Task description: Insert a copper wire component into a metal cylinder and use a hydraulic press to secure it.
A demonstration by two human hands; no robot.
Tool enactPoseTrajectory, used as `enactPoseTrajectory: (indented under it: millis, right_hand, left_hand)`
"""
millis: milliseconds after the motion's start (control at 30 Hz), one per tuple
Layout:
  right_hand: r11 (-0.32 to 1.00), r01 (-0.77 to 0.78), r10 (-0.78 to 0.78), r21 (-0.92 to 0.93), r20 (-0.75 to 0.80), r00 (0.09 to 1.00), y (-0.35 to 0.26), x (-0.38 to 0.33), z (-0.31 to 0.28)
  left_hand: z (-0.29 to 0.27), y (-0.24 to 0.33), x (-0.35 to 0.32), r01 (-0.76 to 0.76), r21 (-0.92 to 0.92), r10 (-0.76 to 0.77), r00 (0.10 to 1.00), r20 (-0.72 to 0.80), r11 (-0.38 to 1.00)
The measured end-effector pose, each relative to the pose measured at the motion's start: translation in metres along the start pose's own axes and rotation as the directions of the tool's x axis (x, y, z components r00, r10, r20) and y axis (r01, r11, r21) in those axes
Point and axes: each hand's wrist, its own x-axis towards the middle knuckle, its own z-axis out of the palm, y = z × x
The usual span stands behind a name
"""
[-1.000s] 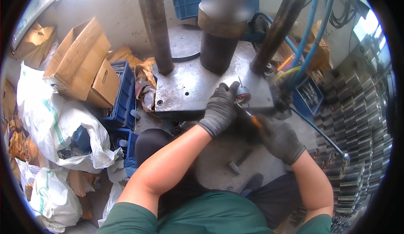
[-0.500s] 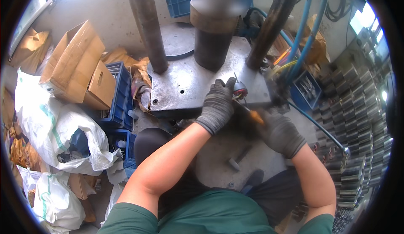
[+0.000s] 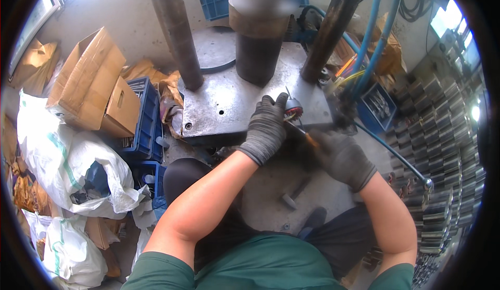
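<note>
My left hand (image 3: 266, 126), in a grey knitted glove, is closed on a small round grey-and-red part (image 3: 294, 109) with a thin pointed shaft standing up from it. It holds this part over the front edge of a steel press plate (image 3: 213, 107). My right hand (image 3: 344, 159), also gloved, grips a screwdriver (image 3: 311, 140) with an orange handle. The screwdriver's shank points up and left to the underside of the part. Blur covers the right fingers, and the contact at the tip is too small to make out.
Steel columns (image 3: 174, 34) and a thick ram (image 3: 258, 55) rise from the plate. A hammer (image 3: 291, 199) lies on the floor below. Left are a cardboard box (image 3: 86, 87), blue crates (image 3: 148, 118) and white sacks (image 3: 44, 144); right, a blue hose (image 3: 390, 146) and stacked metal parts (image 3: 437, 149).
The whole view has shifted slightly. Both hands keep their grips, and the screwdriver stays at the part with only a small movement of the right hand.
</note>
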Motion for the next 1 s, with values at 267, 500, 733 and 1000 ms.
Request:
enactPoseTrajectory:
  millis: [267,500,733,1000]
  right_hand:
    - [0.993,-0.064,0.057,0.1,0.067,0.996,0.005,0.009,0.005]
    - [0.985,-0.157,0.167,-0.076,0.148,0.975,-0.012,0.013,0.001]
    - [0.992,-0.126,0.126,0.019,0.014,0.992,-0.01,0.009,0.004]
    - [0.97,-0.213,0.226,-0.12,0.099,0.969,-0.017,0.05,0.051]
  left_hand:
    - [0.0,0.004,0.001,-0.006,0.012,0.006,1.0,0.002,1.0]
    - [-0.007,0.014,0.004,0.018,0.034,-0.019,0.999,0.031,0.999]
    - [0.006,0.001,0.009,-0.025,0.114,0.029,0.999,-0.036,0.993]
    - [-0.005,0.019,0.008,0.048,0.124,-0.051,0.999,0.017,0.991]
